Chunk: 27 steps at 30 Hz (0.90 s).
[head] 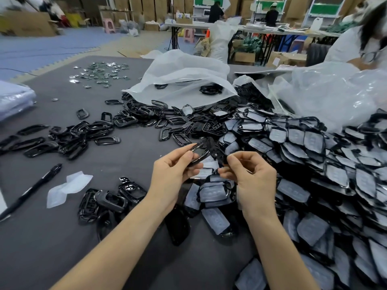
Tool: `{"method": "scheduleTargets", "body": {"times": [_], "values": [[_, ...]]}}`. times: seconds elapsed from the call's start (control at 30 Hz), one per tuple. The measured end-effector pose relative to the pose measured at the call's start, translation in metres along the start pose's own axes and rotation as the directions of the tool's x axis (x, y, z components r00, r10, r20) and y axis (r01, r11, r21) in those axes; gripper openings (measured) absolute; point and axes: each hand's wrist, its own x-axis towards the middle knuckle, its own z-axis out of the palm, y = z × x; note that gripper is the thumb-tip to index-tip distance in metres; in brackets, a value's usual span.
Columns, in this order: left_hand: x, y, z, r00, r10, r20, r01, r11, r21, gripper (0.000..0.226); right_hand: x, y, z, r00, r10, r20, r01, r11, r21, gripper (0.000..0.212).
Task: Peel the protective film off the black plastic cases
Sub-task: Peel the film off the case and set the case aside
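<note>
A grey table [52, 237] fills the view, and the biggest thing on it is the heap of film-covered black cases [326, 176] banked up along the right side, their pale film facing up in overlapping rows. Behind the heap lie two crumpled clear plastic bags [184, 74], one with its mouth open toward the pile and a few black parts inside. To the left spreads a looser scatter of bare black frames [69, 139], and nearer the front a small cluster of glossy black shells [111, 201].

Above the near edge of the heap, the left hand [169, 181] holds a black case [199, 153] raised off the table, thumb on the near side and fingertips [188, 155] curled around its left edge, closed snugly on it. The right hand [253, 176] is just beside it, its fingers bent inward with thumb and forefinger pinched together close to the case's right end; what sits between them is too small and dark to make out, and whether it is film I cannot tell.

Left of the hands lie two peeled pieces of film [67, 189], flat and whitish, and further left a black pen [31, 189] lies diagonally. At the far left of the table sits a patch of small shiny metal pieces [100, 73]. Another person in white [354, 42] is at the far right edge.
</note>
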Motion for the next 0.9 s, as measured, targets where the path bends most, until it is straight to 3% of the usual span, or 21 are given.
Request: {"method": "scheduleTargets", "body": {"times": [0.3,0.9], "values": [[-0.0016,0.0012,0.0026,1.0,-0.023,0.008,0.023,0.996,-0.084,0.022,-0.0017,-0.0003,0.0037,0.998,-0.051,0.035,0.051,0.999,0.011,0.023],[-0.0065,0.0034,0.0045,0.996,-0.003,0.094,0.008,0.998,-0.055,0.029,-0.0015,-0.0003,0.0029,0.992,-0.11,0.063,0.109,0.994,0.022,0.025]]}}
